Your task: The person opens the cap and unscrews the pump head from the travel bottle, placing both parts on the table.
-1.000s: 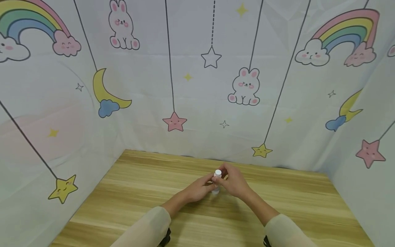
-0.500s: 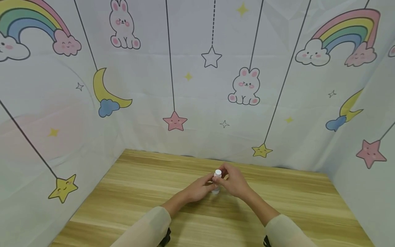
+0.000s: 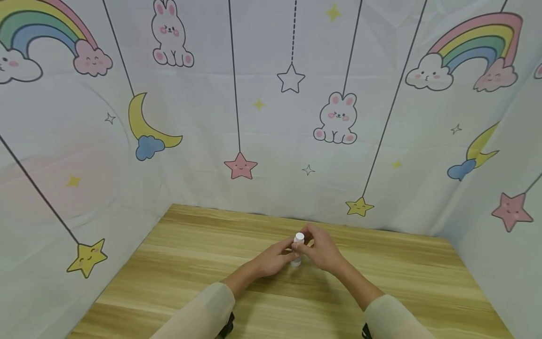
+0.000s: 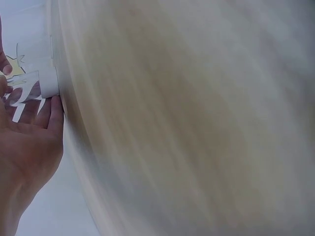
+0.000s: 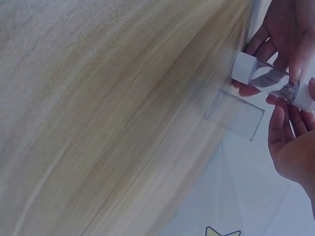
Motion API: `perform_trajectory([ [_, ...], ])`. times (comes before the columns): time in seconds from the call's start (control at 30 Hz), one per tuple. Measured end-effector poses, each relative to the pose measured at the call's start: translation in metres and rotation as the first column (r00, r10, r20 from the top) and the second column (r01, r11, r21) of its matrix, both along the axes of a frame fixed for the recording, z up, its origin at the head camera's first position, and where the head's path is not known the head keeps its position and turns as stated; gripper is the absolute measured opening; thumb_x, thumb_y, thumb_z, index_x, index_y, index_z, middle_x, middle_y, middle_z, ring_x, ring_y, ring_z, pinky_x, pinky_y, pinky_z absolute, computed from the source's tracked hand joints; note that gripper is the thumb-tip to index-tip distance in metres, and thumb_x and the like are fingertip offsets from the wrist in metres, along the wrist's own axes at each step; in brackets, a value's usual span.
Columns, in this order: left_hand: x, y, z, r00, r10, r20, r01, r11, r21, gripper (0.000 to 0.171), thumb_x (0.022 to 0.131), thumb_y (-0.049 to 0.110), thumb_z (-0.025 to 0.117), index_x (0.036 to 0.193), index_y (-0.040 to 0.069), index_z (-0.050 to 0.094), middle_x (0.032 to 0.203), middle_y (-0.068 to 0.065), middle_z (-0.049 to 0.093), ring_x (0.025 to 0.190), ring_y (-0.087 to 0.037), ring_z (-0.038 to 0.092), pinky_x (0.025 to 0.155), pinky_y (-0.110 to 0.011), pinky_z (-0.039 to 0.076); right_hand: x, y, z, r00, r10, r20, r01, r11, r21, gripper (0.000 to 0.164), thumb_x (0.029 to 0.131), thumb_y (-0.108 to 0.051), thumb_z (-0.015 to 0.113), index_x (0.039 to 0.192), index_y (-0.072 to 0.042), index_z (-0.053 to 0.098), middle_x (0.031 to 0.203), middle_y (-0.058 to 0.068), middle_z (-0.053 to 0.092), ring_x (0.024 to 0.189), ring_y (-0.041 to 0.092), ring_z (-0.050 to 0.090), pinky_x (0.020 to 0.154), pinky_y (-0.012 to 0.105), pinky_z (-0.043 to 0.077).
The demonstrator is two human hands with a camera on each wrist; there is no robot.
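Observation:
A small clear bottle (image 5: 268, 78) with white ends stands upright on the table between both hands. Its white top (image 3: 299, 236) shows above the fingers in the head view, and its white base (image 4: 48, 82) is down at the tabletop. My left hand (image 3: 273, 259) holds the lower part, fingers behind it and thumb across the front. Higher up, my right hand (image 3: 322, 247) pinches the bottle just below the white top, thumb facing me. Beside the bottle a see-through cylinder (image 5: 236, 115) stands on the table; the head view does not show it distinctly.
The wood-grain table (image 3: 203, 235) runs back to a white cloth backdrop (image 3: 279, 127) printed with rabbits, stars, moons and rainbows. The cloth also hangs along the left and right sides. Pale sleeves (image 3: 203, 310) cover both forearms, with dark bands at the wrists.

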State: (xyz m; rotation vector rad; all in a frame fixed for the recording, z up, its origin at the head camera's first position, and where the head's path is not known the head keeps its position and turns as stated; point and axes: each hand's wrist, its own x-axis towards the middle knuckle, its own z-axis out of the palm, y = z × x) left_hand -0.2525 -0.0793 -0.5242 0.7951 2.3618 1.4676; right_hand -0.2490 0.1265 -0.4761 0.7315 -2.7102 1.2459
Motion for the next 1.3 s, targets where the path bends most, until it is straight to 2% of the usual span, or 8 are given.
perform_trajectory([
  [0.8,0.002,0.0006,0.0008,1.0,0.006,-0.018,-0.006,1.0,-0.013,0.051,0.115,0.043,0.046,0.164,0.03,0.04,0.164,0.001,0.045,0.147,-0.026,0.048,0.119,-0.049,0.042,-0.001,0.0041,0.0008,0.999,0.05,-0.001,-0.05,0.999,-0.001,0.015,0.101,-0.02,0.077,0.111,-0.014,0.068,0.101,-0.005,0.068,0.094,0.014,0.064,0.081,0.034,0.056],
  [1.3,0.0039,0.0007,0.0027,1.0,0.011,0.007,-0.011,1.0,-0.005,0.051,0.114,0.043,0.047,0.163,0.03,0.041,0.163,0.002,0.046,0.146,-0.026,0.049,0.118,-0.049,0.042,-0.0012,0.0044,0.0022,0.997,0.071,0.007,-0.071,0.997,0.002,0.013,0.101,-0.02,0.076,0.111,-0.014,0.068,0.102,-0.003,0.068,0.094,0.016,0.063,0.082,0.035,0.055],
])
